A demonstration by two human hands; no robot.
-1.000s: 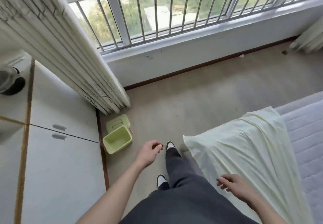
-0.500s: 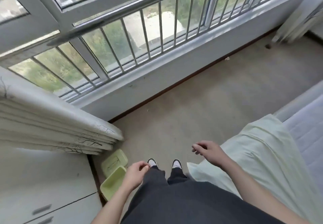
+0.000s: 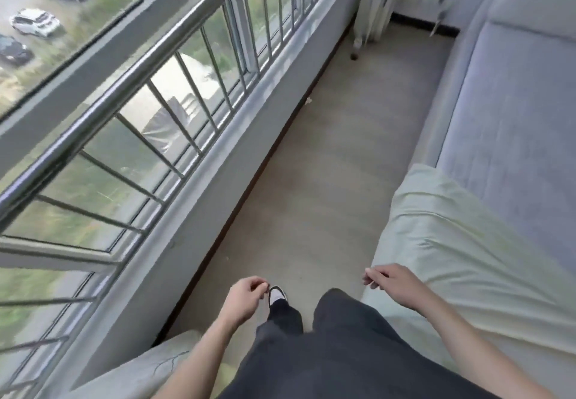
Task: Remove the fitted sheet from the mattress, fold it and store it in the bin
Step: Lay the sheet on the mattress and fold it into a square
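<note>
Two empty hands swing loose as a person walks the carpeted strip between window railing [image 3: 162,65] and bed: the left hand [image 3: 246,300] and the right hand [image 3: 394,285] hang apart, fingers lightly curled around nothing. The pale green fitted sheet [image 3: 461,252] lies bunched over the near end of the grey mattress [image 3: 511,112], beside the right hand, with the far end already bare. The bin is out of view. Likely risks: the sheet's overhanging edge sliding to the floor, or snagging on a corner when pulled one-handed.
</note>
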